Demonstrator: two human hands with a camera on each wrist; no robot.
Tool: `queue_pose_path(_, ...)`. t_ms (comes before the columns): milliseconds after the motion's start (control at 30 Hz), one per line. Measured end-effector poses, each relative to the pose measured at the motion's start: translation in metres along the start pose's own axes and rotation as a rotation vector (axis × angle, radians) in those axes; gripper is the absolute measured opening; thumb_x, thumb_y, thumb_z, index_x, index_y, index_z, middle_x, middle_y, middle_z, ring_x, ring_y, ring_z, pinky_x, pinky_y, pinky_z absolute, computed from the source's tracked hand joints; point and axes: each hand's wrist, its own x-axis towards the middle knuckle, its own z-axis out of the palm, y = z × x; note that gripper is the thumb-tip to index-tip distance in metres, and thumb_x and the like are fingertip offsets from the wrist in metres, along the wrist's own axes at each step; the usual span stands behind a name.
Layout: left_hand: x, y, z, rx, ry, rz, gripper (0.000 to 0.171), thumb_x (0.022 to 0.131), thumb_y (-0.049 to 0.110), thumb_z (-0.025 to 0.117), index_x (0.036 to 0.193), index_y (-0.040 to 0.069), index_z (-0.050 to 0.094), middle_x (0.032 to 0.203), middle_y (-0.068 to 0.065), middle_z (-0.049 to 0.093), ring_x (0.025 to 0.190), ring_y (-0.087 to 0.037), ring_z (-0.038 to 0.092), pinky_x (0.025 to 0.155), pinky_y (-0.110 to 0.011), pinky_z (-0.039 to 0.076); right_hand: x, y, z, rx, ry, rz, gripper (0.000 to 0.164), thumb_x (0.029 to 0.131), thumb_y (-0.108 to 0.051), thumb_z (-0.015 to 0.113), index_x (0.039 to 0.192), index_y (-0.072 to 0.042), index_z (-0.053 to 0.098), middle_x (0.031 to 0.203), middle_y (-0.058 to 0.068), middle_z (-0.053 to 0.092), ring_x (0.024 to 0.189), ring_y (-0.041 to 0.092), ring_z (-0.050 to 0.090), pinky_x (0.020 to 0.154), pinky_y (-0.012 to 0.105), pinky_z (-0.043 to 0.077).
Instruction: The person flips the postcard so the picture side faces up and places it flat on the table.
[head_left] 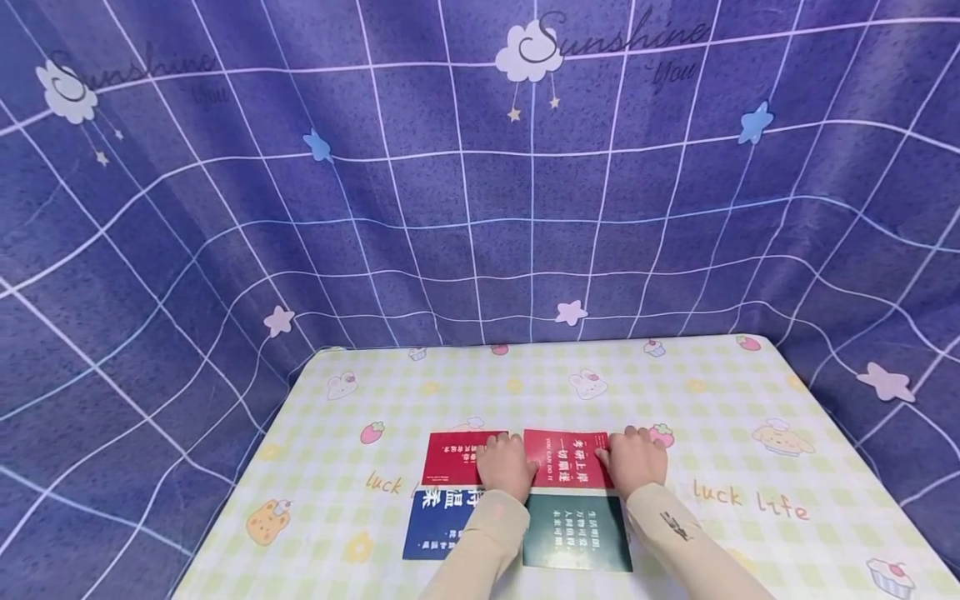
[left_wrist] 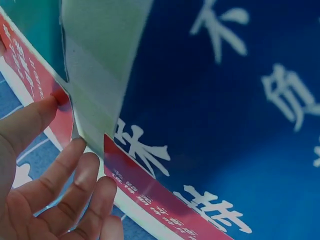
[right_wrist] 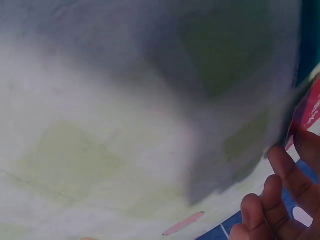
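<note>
A red card (head_left: 566, 450) with white characters lies between my two hands. My left hand (head_left: 507, 467) has its thumb on the left edge of this card, fingertips beside that edge in the left wrist view. At the opposite edge, my right hand (head_left: 637, 462) pinches the card between thumb and index finger, as the right wrist view shows. A second red card (head_left: 450, 458) is partly covered by my left hand. Below it lies a blue card (head_left: 431, 533), overlapped by my left sleeve. A dark green card (head_left: 576, 533) sits just below the held red card.
The cards are on a bed-like table (head_left: 330, 433) covered with a checked cloth printed with cartoon figures. Blue curtains (head_left: 480, 208) with white lines, clouds and stars rise behind it and along both sides.
</note>
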Motion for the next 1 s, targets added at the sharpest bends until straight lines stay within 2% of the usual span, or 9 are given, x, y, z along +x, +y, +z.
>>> queue_pose_path(167,-0.0021,0.0016,0.0022,0.012,0.037,0.031,0.049,0.074,0.043,0.089,0.111,0.014,0.075,0.100,-0.007,0.072,0.096,-0.026,0.066,0.091,-0.047,0.053,-0.0024,0.0017,0.0021,-0.008,0.016,-0.001,0.030,0.088,-0.033,0.079,0.090,-0.004,0.072,0.076,0.011,0.059,0.078,0.030,0.057,0.070,0.046,0.047)
queue_pose_path(367,-0.0024,0.0017,0.0043,-0.008,0.030,0.045,0.036,0.076,0.038,0.088,0.104,0.018,0.078,0.096,-0.005,0.071,0.095,-0.025,0.065,0.091,-0.048,0.052,-0.0035,0.0015,0.0037,-0.003,0.009,0.004,0.031,0.089,-0.034,0.078,0.093,-0.004,0.071,0.078,0.011,0.061,0.080,0.030,0.057,0.072,0.046,0.047)
queue_pose_path(500,-0.0017,0.0002,0.0060,-0.028,0.043,0.043,0.033,0.077,0.038,0.088,0.102,0.019,0.078,0.094,-0.005,0.071,0.092,-0.025,0.066,0.090,-0.047,0.053,-0.0028,0.0008,0.0042,-0.004,0.011,0.002,0.030,0.090,-0.034,0.077,0.091,-0.004,0.071,0.078,0.012,0.061,0.080,0.031,0.057,0.072,0.047,0.046)
queue_pose_path(633,-0.0009,-0.0016,0.0043,-0.037,0.032,0.040,0.033,0.078,0.038,0.087,0.102,0.018,0.077,0.094,-0.005,0.071,0.093,-0.025,0.066,0.091,-0.047,0.052,-0.0010,-0.0012,0.0044,-0.013,0.025,-0.007,0.030,0.090,-0.034,0.077,0.089,-0.004,0.072,0.078,0.013,0.062,0.079,0.032,0.058,0.070,0.047,0.047)
queue_pose_path(867,-0.0030,0.0010,-0.0031,-0.034,0.006,0.039,0.033,0.079,0.036,0.086,0.105,0.018,0.076,0.098,-0.006,0.072,0.096,-0.025,0.065,0.093,-0.048,0.052,-0.0022,-0.0012,0.0040,0.004,0.004,0.021,0.031,0.089,-0.033,0.078,0.095,-0.003,0.072,0.078,0.013,0.062,0.077,0.030,0.057,0.070,0.047,0.049)
queue_pose_path(1000,-0.0032,0.0001,-0.0023,-0.043,0.005,0.037,0.031,0.079,0.035,0.086,0.104,0.017,0.076,0.097,-0.005,0.071,0.096,-0.025,0.064,0.092,-0.048,0.052,-0.0035,-0.0012,0.0025,0.014,-0.005,0.015,0.031,0.089,-0.032,0.079,0.096,-0.003,0.073,0.079,0.013,0.063,0.077,0.029,0.057,0.070,0.046,0.048)
